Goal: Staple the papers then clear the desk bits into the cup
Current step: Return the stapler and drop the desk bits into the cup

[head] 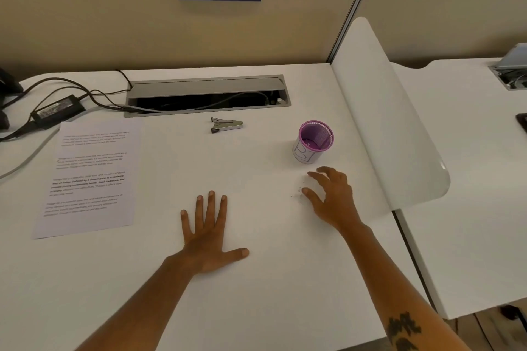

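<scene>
From the head camera, looking down on the white desk [256, 279], the papers [91, 177] lie flat out at nine o'clock, printed side up. Whether a staple already holds them is too fine to tell. The small stapler [226, 125] sits at twelve o'clock, just in front of the open cable tray [208, 95], with neither hand near it. The purple mesh cup [313, 141] stands upright at about one o'clock, with something dark at its bottom that I cannot make out.

The left hand [208, 232] is pressed flat on the desk near the centre, fingers spread, holding nothing. The right hand [332, 194] hovers at about two o'clock, just in front of the cup, fingers curled and apart like a claw with nothing between them. Just left of its fingertips [306, 192], a few tiny dark desk bits [299, 189] are scattered on the surface, perhaps stray staples.

With the stapler set aside and the papers lying alone, I would judge the clearing step is in hand. The next move calls for a fine pinch, or a sweep of the bits toward the desk edge, then a short lift over the cup's rim. The specks are small and flat, so they could easily slip from the fingers or be brushed further away.
</scene>
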`<state>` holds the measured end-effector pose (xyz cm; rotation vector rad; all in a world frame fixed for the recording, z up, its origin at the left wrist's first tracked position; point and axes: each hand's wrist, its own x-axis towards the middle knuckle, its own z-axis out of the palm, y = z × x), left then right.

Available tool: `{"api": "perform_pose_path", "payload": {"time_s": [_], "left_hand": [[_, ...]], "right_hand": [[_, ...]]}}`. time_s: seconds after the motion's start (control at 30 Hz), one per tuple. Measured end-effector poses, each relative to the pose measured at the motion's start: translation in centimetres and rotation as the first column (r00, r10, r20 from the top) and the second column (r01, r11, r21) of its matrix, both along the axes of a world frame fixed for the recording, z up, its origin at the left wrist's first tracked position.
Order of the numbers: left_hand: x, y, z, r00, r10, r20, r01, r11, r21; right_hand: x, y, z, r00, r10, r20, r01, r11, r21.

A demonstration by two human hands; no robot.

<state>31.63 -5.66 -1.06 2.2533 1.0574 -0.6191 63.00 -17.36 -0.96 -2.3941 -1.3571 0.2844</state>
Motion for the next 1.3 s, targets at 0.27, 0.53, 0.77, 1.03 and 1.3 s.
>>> {"api": "perform_pose_path", "payload": {"time_s": [0.27,0.53,0.77,1.03,1.3], "left_hand": [[0.1,0.1,0.0,1.000,-0.008,-0.011,0.008,1.000,0.013],[0.0,-0.1,-0.2,1.000,-0.013,-0.012,0.013,1.000,0.017],[-0.1,-0.1,-0.4,1.000,0.000,-0.012,0.000,1.000,0.021],[-0.1,-0.2,-0.3,1.000,0.008,-0.017,-0.007,1.000,0.021],[0.0,-0.3,-0.3,1.000,0.002,-0.002,-0.002,1.000,0.017]], "right_hand": [[-0.1,-1.3,-1.8,0.963,0.207,0.174,-0.139,0.931,-0.339],[-1.7,-2.7,-2.0,0.984,0.157,0.081,-0.128,0.951,-0.280],[-9.9,-3.4,-2.9,0.978,-0.155,0.141,0.189,0.944,-0.270],[-11.2,-0.3,-3.1,0.973,-0.203,0.109,0.226,0.933,-0.279],[-10.2,-2.6,-2.4,0.986,0.030,0.164,0.010,0.970,-0.242]]}}
